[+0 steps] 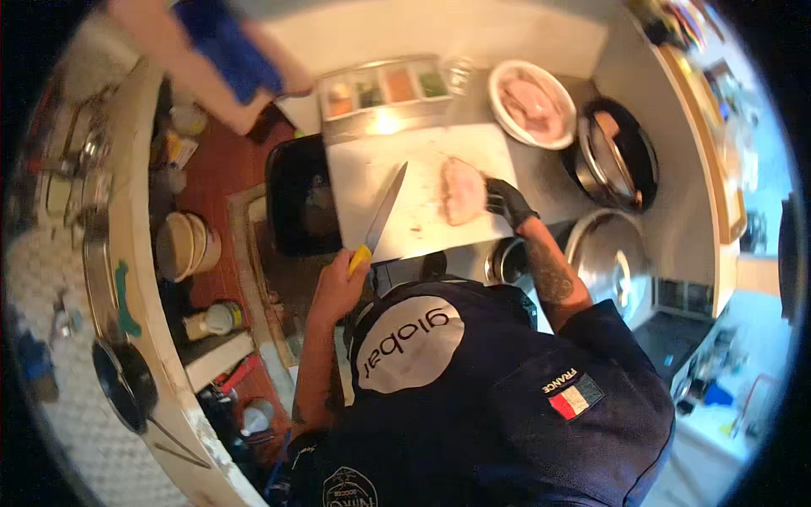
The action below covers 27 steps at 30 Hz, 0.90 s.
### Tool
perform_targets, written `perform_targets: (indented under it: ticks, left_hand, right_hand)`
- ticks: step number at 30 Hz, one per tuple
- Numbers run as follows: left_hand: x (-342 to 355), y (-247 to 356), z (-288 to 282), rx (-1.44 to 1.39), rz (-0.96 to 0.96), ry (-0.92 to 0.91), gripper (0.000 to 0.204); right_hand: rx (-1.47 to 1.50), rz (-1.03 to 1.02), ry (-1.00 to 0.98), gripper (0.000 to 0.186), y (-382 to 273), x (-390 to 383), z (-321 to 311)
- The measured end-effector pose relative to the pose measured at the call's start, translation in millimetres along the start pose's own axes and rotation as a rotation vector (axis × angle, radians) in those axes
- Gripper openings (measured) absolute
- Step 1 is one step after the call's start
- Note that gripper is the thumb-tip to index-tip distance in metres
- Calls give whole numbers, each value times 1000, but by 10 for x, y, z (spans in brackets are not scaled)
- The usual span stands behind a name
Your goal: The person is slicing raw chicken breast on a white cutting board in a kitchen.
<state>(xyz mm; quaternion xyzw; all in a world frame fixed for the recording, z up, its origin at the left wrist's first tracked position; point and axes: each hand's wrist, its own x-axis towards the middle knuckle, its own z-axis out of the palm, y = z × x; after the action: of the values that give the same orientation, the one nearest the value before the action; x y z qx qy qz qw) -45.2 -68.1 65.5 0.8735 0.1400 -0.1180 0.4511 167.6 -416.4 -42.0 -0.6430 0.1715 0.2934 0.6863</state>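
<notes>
My bare left hand [340, 286] is closed round the yellow handle of a kitchen knife [389, 205]. The long blade points away from me and lies over the left part of a white cutting board [363, 160]. On the board's right half rests a flat slab of pale pink raw meat [464, 193]. My right hand [507, 204], in a black glove, grips the meat's right edge, its fingertips partly hidden. A gap of bare board separates blade and meat. Small scraps dot the board.
Behind the board stands a metal holder with several food compartments [387, 89]. A white bowl of raw meat [532, 103] is at the back right, near dark pans [615, 156] and a large lidded pot [608, 253]. A black bin [297, 196] sits left of the board.
</notes>
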Motion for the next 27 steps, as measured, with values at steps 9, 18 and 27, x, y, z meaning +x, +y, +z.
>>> perform_targets:
  ticks: [9,18,27]
  left_hand:
    - [474,516,481,203,-24,-206,29]
    - [283,366,362,292,1,-142,26]
    - [138,446,189,225,142,51,28]
  right_hand:
    - [59,30,-238,42,156,-97,454]
    - [-168,-198,-132,51,264,79,979]
    - [-213,-132,-103,45,169,66,1147]
